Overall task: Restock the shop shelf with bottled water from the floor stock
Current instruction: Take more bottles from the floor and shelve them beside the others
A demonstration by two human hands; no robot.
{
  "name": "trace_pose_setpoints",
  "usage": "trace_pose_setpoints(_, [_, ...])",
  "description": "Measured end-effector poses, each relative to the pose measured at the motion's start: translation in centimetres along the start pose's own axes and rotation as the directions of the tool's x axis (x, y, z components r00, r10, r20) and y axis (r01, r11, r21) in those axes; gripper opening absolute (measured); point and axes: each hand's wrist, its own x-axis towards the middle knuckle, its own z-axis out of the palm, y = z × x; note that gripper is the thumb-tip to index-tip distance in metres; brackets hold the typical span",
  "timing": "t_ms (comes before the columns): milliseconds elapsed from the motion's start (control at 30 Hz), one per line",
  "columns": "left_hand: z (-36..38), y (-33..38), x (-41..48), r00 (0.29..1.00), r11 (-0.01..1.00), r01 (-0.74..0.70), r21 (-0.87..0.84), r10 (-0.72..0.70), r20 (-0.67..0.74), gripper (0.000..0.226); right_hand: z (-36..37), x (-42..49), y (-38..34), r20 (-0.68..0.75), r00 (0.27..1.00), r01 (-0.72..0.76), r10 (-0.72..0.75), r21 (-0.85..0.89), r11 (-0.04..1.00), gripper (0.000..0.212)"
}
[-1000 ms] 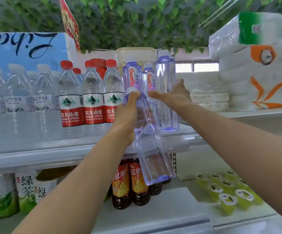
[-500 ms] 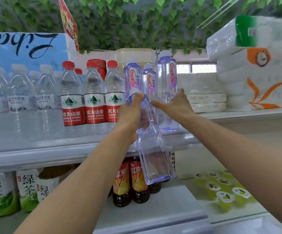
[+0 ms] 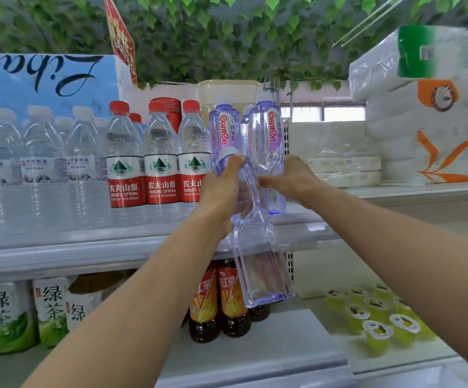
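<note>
left hand [image 3: 221, 191] clamped on neck of tilted water bottle [image 3: 263, 273], base hanging below shelf edge [image 3: 87, 247]. right hand [image 3: 291, 177] wraps upright Ganten bottle [image 3: 269, 135] on shelf edge; fingertips hidden behind it.

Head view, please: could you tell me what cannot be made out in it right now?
In the head view:
The floor stock: outside the frame.
The held bottle: no label shows; the left hand covers its upper part.
The right hand: its fingertips lie behind the standing Ganten bottle it holds.
The rear Ganten bottle: mostly hidden by the bottles in front.
The white-capped bottles at the left: labels blurred.
</note>
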Motion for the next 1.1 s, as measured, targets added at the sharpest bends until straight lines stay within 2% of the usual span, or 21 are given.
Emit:
trace_pose_setpoints(300, [-0.3, -0.4, 0.8, 1.000, 1.000, 0.012, -0.006, -0.012, 0.026, 0.056, 2.0, 1.5, 0.0, 0.014, 0.999, 0.031, -0.032, 0.033, 0.999, 0.064])
trace_pose_setpoints(700, [-0.3, -0.3, 0.8, 1.000, 1.000, 0.015, -0.003, -0.015, -0.004, 0.047, 3.2, 2.1, -0.3, 0.025, 0.999, -0.025, 0.024, 0.035, 0.999, 0.070])
trace_pose_setpoints(967, [-0.2, -0.1, 0.3, 1.000, 0.999, 0.015, 0.043, -0.014, -0.019, 0.050, 2.8, 1.0, -1.0, 0.137, 0.985, -0.096, 0.101, -0.040, 0.995, 0.078])
trace_pose_setpoints(1033, [-0.2, -0.1, 0.2, 1.000, 0.999, 0.013, 0.036, -0.012, -0.015, 0.046, 2.7, 0.1, -0.9, 0.150, 0.983, -0.095, 0.103, -0.061, 0.994, 0.075])
trace_pose_setpoints(1100, [-0.4, 0.2, 0.1, 1.000, 1.000, 0.012, 0.021, -0.012, 0.001, 0.039, 2.5, -0.7, -0.9, 0.096, 0.995, -0.027, 0.033, -0.066, 0.997, 0.060])
